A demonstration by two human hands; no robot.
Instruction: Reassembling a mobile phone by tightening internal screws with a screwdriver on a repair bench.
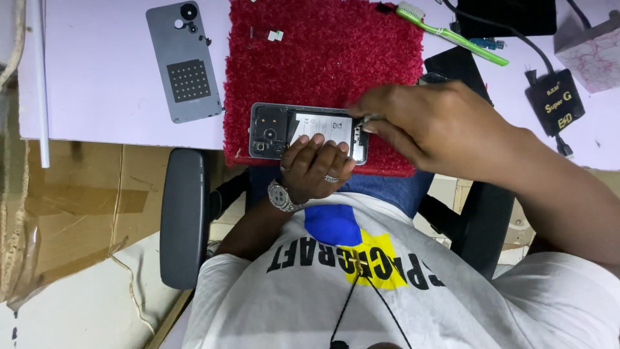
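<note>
An opened phone (270, 129) with its back removed lies on a red fuzzy mat (323, 52) at the desk's near edge. A white-labelled battery shows in its middle. My left hand (315, 169), wearing a wristwatch and a ring, presses its fingertips on the phone's near edge. My right hand (433, 126) reaches in from the right and pinches a thin metal tool (372, 118) whose tip sits at the phone's right end.
A grey phone back cover (184, 61) lies on the lilac desk (97, 84), left of the mat. A green toothbrush (455, 33), a black power adapter (555, 100) with its cable and a small box (591, 48) sit at the right. A chair armrest (184, 216) is below the desk.
</note>
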